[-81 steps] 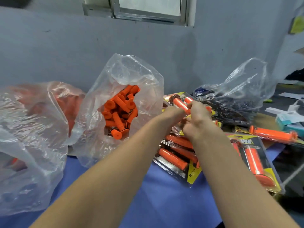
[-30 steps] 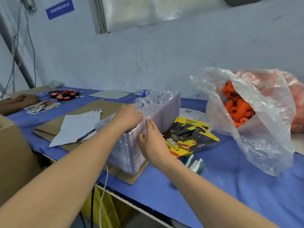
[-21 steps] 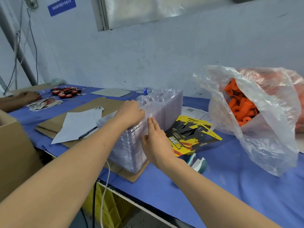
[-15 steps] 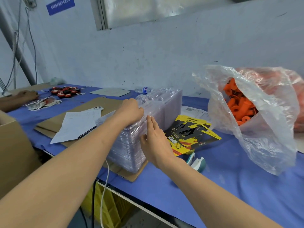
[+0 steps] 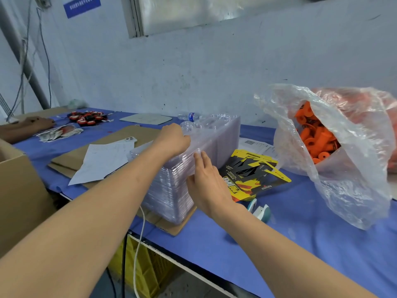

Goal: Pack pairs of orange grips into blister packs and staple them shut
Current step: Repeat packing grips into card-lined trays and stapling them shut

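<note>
Gripping the top of the stack of clear plastic blister packs (image 5: 224,137) with my left hand (image 5: 171,139), fingers curled, I press my right hand (image 5: 206,180) flat, fingers straight, against its near side. At three o'clock a clear bag (image 5: 354,190) holds orange cylindrical grips (image 5: 315,137).

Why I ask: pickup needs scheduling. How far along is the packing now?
Done: no filled pack shows in this view. In hand: the left hand grips the top of the stack of clear blister shells while the right hand presses its side with straight fingers. Left: orange grips sit in their bag, printed cards and stapler lie untouched, so filling and stapling remain.
</note>
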A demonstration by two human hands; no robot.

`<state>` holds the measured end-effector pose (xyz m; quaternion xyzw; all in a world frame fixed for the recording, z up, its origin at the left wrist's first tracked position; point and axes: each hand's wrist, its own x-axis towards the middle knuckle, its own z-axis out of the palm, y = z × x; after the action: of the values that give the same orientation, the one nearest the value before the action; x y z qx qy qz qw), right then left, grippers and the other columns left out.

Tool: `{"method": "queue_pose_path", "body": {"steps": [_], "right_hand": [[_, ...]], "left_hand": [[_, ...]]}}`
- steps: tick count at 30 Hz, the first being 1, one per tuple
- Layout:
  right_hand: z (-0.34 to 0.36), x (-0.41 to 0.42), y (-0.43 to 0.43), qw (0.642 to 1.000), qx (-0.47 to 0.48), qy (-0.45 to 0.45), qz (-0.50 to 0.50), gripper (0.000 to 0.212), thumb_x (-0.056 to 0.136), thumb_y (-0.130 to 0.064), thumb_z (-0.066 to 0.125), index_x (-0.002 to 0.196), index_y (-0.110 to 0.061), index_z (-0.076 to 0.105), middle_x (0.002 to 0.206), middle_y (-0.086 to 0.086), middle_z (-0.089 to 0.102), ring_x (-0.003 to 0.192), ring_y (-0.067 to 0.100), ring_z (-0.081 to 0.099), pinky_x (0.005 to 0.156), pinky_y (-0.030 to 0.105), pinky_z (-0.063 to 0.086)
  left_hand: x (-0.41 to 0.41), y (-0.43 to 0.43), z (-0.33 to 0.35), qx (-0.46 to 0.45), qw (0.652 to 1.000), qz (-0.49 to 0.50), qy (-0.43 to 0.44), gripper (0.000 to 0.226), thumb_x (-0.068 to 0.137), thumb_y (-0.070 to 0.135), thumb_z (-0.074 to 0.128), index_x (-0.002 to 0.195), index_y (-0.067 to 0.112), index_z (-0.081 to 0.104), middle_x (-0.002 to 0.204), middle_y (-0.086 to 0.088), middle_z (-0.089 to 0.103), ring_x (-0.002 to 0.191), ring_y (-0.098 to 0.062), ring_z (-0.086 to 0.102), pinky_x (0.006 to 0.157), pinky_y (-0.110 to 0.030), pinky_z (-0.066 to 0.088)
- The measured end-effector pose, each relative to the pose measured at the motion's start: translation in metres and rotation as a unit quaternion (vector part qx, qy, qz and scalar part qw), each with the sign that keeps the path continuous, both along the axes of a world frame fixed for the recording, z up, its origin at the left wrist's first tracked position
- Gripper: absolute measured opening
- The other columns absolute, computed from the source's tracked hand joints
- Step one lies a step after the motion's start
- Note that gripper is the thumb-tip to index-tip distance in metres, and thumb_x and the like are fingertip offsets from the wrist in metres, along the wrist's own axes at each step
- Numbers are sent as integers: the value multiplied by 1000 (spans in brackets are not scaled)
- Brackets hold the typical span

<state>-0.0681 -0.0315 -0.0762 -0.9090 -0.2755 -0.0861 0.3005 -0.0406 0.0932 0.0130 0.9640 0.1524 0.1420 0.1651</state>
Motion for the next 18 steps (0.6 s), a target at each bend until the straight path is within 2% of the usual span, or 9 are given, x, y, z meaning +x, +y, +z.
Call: {"method": "queue_pose_path", "body": {"steps": [2,3,5,9,13,15,16,18], "right_hand": [[2,0,-2,1000,-8,-5,-1,63,98,-20,41,154,-14,15,164,9,8,136,38,35,104,47,39],[4,0,-2,1000,-11,-5,1,61,98,-19,40,154,-14,16,164,10,10,136,38,35,105,48,38],[7,2,-3,1000,7,4,6,57,98,-19,39,152,-13,22,162,10,15,135,37,37,106,48,38],[22,10,-9,983,169,62,-16,47,99,-22,40,146,-17,39,151,7,36,127,27,48,104,38,39],[58,19,-14,906,399,145,-4,45,103,-29,43,146,-17,42,142,1,51,129,17,50,112,39,38],[81,26,-20,858,481,182,12,49,103,-40,43,145,-16,43,134,-1,55,121,19,57,103,40,47],[92,29,-25,835,512,202,16,52,102,-46,43,145,-16,43,134,0,54,115,19,60,95,38,52],[111,35,-38,794,563,230,9,59,100,-54,43,144,-15,41,134,5,53,104,17,64,79,32,56]], "left_hand": [[1,-2,9,7,1000,4,-18,31,91,18,48,63,8,40,80,-18,56,66,-27,51,54,-30,32],[2,-4,15,13,999,7,-32,27,92,18,48,67,8,42,90,-20,60,79,-34,57,61,-30,36],[3,-10,30,23,998,12,-66,21,92,19,47,76,5,48,108,-25,61,101,-42,57,71,-34,38],[-8,-26,65,26,986,9,-167,19,94,17,44,82,4,51,112,-28,57,107,-41,52,75,-36,34],[-38,-44,81,-43,953,9,-298,30,94,23,46,77,0,54,104,-29,60,103,-40,54,77,-38,40],[-54,-49,80,-136,935,-16,-329,37,94,27,51,83,-6,64,89,-19,64,85,-30,57,73,-34,43],[-62,-52,77,-194,924,-42,-326,36,93,29,55,84,-3,68,80,-10,63,75,-22,55,69,-32,44],[-80,-60,71,-295,903,-86,-302,32,93,31,59,78,6,72,75,-1,60,68,-12,51,62,-24,44]]}}
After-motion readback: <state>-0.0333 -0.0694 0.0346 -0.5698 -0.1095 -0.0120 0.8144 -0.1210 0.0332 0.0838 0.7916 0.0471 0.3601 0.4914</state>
